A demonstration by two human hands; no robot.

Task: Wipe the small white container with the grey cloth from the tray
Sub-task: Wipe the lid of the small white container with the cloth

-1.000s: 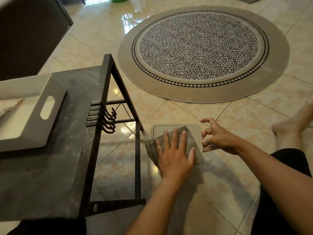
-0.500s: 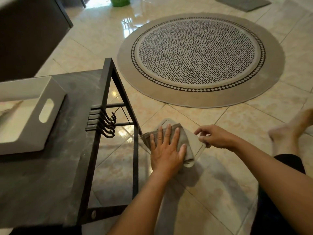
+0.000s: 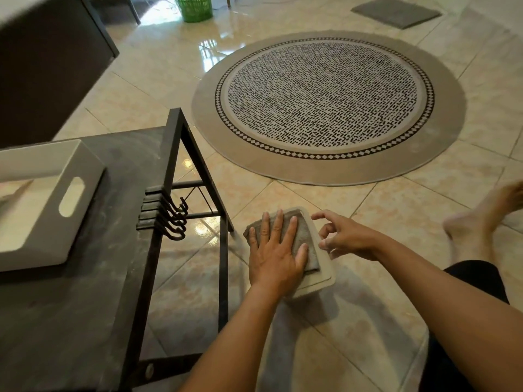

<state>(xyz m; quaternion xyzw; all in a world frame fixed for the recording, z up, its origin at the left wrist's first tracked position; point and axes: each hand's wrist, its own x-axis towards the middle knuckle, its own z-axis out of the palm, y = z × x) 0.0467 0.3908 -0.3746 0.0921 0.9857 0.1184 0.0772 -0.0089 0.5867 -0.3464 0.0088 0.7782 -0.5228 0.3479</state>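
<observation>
The small white container (image 3: 322,274) lies flat on the tiled floor, just right of the dark table's leg. The grey cloth (image 3: 304,233) is spread over most of its top. My left hand (image 3: 276,251) presses flat on the cloth, fingers spread and pointing away from me. My right hand (image 3: 343,234) hovers at the container's right edge with its fingers curled and apart; whether they touch the rim I cannot tell. The white tray (image 3: 82,176) stands on the table at the left.
A low dark table (image 3: 85,292) with a black metal frame (image 3: 172,154) and several hooks (image 3: 175,216) fills the left. A round patterned rug (image 3: 328,103) lies ahead. A bare foot (image 3: 481,219) rests at the right. A green basket (image 3: 194,7) and grey mat (image 3: 396,11) sit far back.
The container has turned on the floor, its long side now running away from me. My left hand slid with the cloth over it. My right hand let go of the edge and opened.
</observation>
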